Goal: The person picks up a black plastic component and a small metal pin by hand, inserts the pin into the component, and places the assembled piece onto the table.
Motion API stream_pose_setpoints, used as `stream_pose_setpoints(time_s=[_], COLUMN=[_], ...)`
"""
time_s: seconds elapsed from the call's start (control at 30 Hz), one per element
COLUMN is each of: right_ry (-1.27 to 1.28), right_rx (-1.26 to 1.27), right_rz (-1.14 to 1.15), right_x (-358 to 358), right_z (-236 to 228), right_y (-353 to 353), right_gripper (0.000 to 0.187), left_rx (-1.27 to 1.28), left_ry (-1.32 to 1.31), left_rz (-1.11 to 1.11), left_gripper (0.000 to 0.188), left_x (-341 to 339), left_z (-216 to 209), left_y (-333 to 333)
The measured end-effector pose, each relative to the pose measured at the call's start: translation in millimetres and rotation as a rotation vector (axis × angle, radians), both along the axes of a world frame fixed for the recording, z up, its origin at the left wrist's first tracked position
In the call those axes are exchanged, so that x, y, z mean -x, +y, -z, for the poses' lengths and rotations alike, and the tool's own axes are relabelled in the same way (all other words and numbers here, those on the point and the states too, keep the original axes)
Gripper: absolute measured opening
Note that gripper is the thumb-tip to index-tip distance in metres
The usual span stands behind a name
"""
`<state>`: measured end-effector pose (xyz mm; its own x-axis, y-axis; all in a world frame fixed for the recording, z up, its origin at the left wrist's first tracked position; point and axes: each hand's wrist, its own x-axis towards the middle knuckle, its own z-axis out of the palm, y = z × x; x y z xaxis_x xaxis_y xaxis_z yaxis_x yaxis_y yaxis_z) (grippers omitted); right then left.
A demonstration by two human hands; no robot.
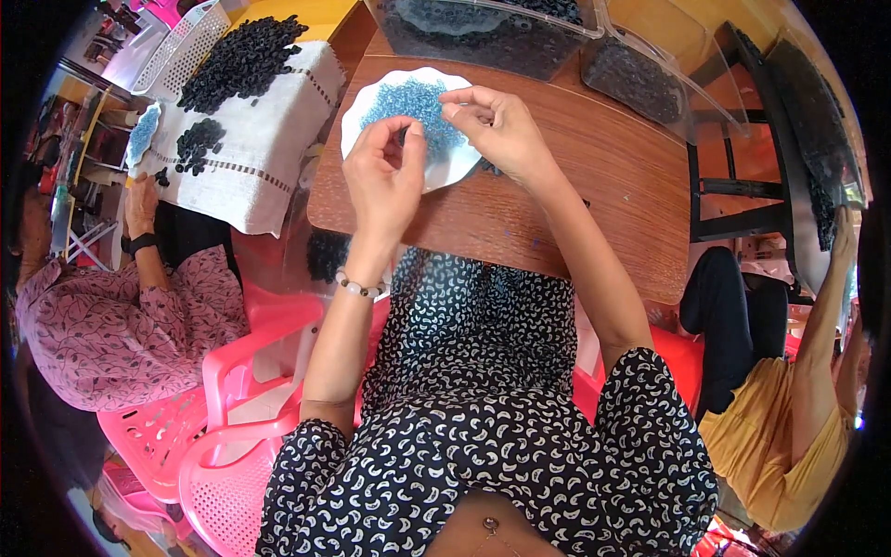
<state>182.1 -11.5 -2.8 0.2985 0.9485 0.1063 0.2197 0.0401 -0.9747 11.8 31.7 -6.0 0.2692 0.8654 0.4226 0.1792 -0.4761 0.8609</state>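
Note:
Both my hands are raised over a white scalloped plate (451, 171) heaped with small translucent blue pieces (399, 96). Thumb and fingers of my left hand (380, 176) are pinched around a small black piece (402, 136), mostly hidden by the fingers. A short way to its right, my right hand (506, 135) is closed in a pinch above the plate's right side. Whatever sits between those fingertips is too small to make out. The plate rests on a brown wood-grain table (594, 176).
Clear plastic bins (548, 70) of black pieces line the table's far edge. At left, a person (130, 334) sits by a white cloth (246, 190) bearing a black heap (237, 70) and a white basket (184, 51). Another person (780, 418) in yellow sits right. Pink chairs (227, 464) stand left.

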Motion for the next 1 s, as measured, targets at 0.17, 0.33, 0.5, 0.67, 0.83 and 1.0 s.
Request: stream_pose_setpoints(time_s=[0.17,0.33,0.5,0.67,0.83,1.0], right_ry=[0.053,0.063,0.235,0.248,0.063,-0.242], right_rx=[-0.1,-0.06,-0.139,-0.193,-0.267,-0.314], right_rz=[-0.069,-0.058,-0.046,0.002,0.114,0.132], right_x=[4,2,10,14,14,11], right_z=[-5,-23,-46,-25,-26,-23], right_y=[-9,-40,-89,-118,-134,-142], right_gripper=[0.022,0.021,0.018,0.015,0.014,0.019], left_rx=[0.022,0.175,0.415,0.405,0.372,0.406], left_ry=[-0.043,-0.178,-0.304,-0.368,-0.314,-0.32], left_rz=[0.053,0.227,0.4,0.461,0.502,0.509], left_gripper=[0.015,0.021,0.043,0.044,0.044,0.044], left_x=[-3,-3,3,0,-2,-4], left_z=[2,8,-1,-4,-4,1], left_y=[-13,-35,-70,-89,-96,-103])
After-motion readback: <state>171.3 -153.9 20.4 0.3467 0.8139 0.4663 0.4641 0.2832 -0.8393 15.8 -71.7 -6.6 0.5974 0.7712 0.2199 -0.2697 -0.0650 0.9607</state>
